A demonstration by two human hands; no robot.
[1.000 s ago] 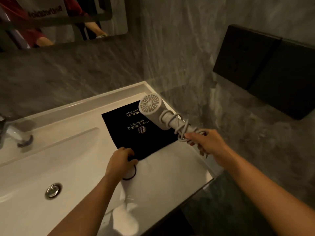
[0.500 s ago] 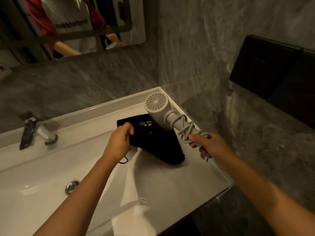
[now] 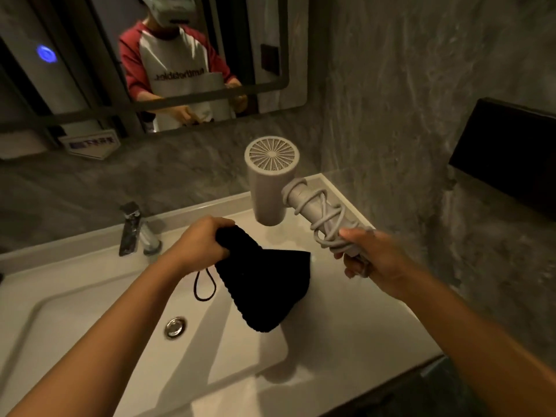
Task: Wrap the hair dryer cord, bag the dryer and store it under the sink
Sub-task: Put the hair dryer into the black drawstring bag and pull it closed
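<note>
2 bare hands over a white sink (image 3: pixel 75 311): left hand (image 3: pixel 200 242) fingers pinch a black bag (image 3: pixel 267 284), lifted above the basin; right hand (image 3: pixel 376 254) fingers grip the cord-wrapped hair dryer (image 3: pixel 272 182) handle beside a faucet (image 3: pixel 131 228) and mirror (image 3: pixel 90 70).

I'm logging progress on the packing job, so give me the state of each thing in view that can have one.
hair dryer: held up above the counter, not yet bagged.
cord: coiled around the dryer's handle.
black bag: lifted off the counter, hanging bunched, mouth not opened.
drawstring loop: dangling loose under the bag.
left hand: shut on the bag's top.
right hand: shut on the handle's end and cord.
faucet: no water running.
</note>
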